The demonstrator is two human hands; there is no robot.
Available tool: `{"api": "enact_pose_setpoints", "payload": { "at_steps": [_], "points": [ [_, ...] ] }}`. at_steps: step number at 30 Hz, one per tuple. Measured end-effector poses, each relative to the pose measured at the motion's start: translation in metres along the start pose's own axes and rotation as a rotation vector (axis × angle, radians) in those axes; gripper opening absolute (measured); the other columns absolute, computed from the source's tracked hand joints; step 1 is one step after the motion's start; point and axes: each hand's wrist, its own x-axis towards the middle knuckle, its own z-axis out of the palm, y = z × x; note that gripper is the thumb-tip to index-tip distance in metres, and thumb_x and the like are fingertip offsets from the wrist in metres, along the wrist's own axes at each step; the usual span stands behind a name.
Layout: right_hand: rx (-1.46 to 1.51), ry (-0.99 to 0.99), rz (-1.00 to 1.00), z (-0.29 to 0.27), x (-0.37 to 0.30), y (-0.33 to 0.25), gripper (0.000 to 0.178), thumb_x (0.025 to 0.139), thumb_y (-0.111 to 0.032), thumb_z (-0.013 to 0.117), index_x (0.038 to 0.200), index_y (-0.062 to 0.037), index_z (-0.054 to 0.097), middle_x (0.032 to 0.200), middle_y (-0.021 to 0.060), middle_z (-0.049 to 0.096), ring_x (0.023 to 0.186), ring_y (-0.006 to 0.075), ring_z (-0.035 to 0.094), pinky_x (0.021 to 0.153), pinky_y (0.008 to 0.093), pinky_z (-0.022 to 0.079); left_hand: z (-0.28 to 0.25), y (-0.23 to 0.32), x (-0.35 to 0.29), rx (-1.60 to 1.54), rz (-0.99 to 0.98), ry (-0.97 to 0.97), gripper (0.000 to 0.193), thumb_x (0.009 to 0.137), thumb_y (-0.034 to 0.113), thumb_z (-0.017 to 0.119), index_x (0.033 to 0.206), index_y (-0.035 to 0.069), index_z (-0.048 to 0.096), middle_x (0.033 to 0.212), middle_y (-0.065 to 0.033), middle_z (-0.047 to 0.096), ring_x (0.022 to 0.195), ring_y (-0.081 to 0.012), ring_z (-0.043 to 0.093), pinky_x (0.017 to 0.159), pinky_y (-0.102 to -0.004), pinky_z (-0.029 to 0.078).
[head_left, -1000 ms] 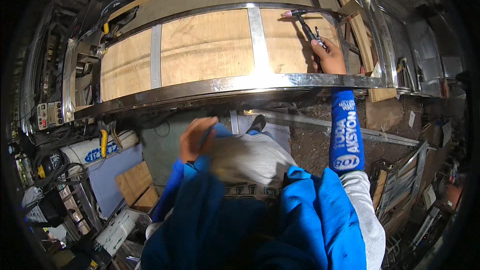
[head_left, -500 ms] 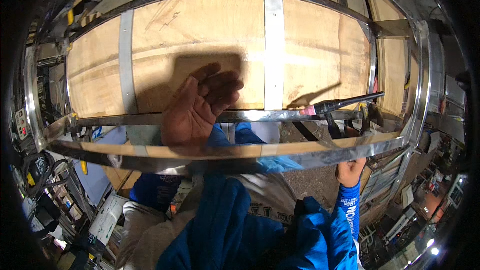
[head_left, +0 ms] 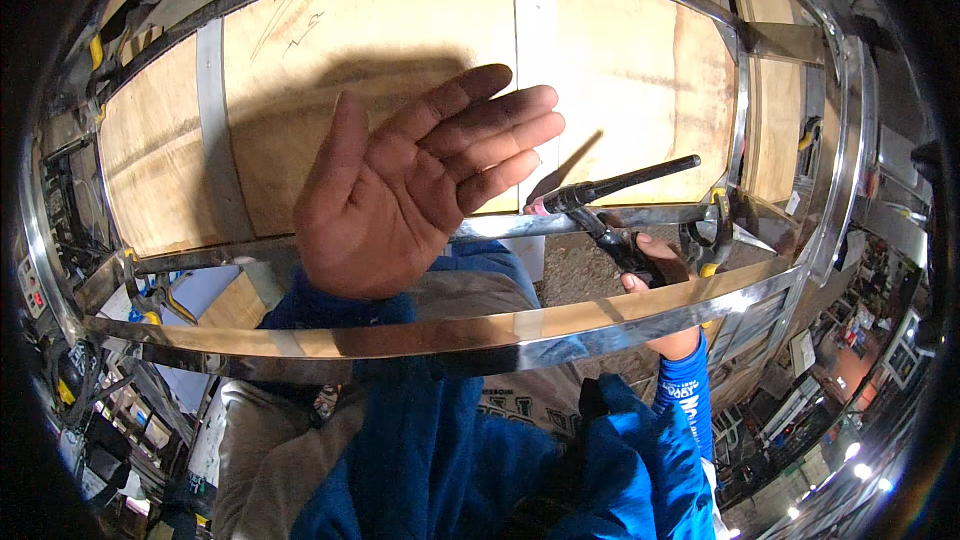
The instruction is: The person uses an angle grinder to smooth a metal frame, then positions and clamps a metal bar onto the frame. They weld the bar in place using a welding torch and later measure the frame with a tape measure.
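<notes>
My left hand (head_left: 400, 180) is raised with the palm up and the fingers stretched out, holding nothing. Its thumb stands apart from the fingers, and it casts a shadow on the plywood panel (head_left: 620, 60) beyond. Lower right, my right hand (head_left: 665, 265) grips the black handle of a TIG welding torch (head_left: 640, 175). The torch's pink nozzle points left, close to a shiny metal bar (head_left: 500, 227) along the panel's near edge, and its long black back cap points right. I cannot tell whether the nozzle touches the bar.
A polished metal front rail (head_left: 450, 355) crosses between my body and my hands. Yellow-and-black clamps grip the frame at the right (head_left: 718, 230) and at the left (head_left: 150, 295). Pale metal strips (head_left: 535, 40) cross the plywood. Cables and tools clutter the left; several items lie at right.
My left hand has risen, and its curled fingers have straightened and spread. My right hand has come up above the front rail, bringing the torch left. The view has shifted slightly.
</notes>
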Motion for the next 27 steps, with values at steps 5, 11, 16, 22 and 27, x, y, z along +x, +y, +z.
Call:
{"api": "enact_pose_setpoints", "payload": {
  "at_steps": [5,11,16,22,27],
  "points": [
    [-0.206,-0.037,-0.250,-0.014,0.024,-0.021,0.042,0.088,0.000,0.075,0.129,-0.0025,0.066,0.117,0.0195,0.071,0.098,0.0318,0.070,0.086,0.0404,0.055,-0.020,-0.002,-0.007,-0.014,-0.082,-0.122,0.089,0.109,0.060,0.012,0.156,-0.015,0.021,0.158,-0.0424,0.027,0.152,-0.0522,0.025,0.127,-0.0527,0.024],
    [-0.195,-0.061,-0.221,-0.023,0.037,-0.026,0.049,0.087,0.001,0.071,0.134,-0.0105,0.066,0.091,0.0130,0.068,0.076,0.0298,0.068,0.068,0.0393,0.054,-0.034,-0.009,-0.011,-0.054,-0.336,-0.080,0.092,0.109,0.062,0.015,0.149,-0.019,0.034,0.149,-0.0436,0.042,0.146,-0.0518,0.038,0.123,-0.0512,0.034],
    [-0.184,-0.105,-0.257,-0.026,0.041,-0.024,0.048,0.087,0.001,0.071,0.134,-0.0073,0.064,0.096,0.0146,0.068,0.079,0.0274,0.066,0.070,0.0385,0.053,-0.031,-0.024,-0.020,0.112,-0.544,0.086,0.097,0.105,0.069,0.029,0.149,-0.018,0.036,0.150,-0.0396,0.044,0.144,-0.0467,0.045,0.120,-0.0496,0.037],
    [-0.315,-0.105,-0.295,-0.023,0.039,-0.026,0.050,0.085,0.000,0.073,0.133,-0.0093,0.066,0.095,0.0109,0.067,0.080,0.0278,0.068,0.070,0.0395,0.056,-0.025,-0.040,-0.022,0.041,-0.479,0.188,0.094,0.105,0.068,0.037,0.149,-0.015,0.038,0.153,-0.0346,0.045,0.144,-0.0431,0.047,0.121,-0.0492,0.035],
    [-0.137,-0.053,-0.231,-0.020,0.034,-0.018,0.050,0.082,0.002,0.074,0.130,-0.0085,0.066,0.113,0.0141,0.071,0.086,0.0327,0.069,0.073,0.0417,0.057,-0.034,-0.026,-0.016,0.208,-0.414,0.079,0.093,0.106,0.067,0.032,0.148,-0.016,0.039,0.148,-0.0388,0.048,0.140,-0.0456,0.050,0.121,-0.0520,0.037]
  ]
}}
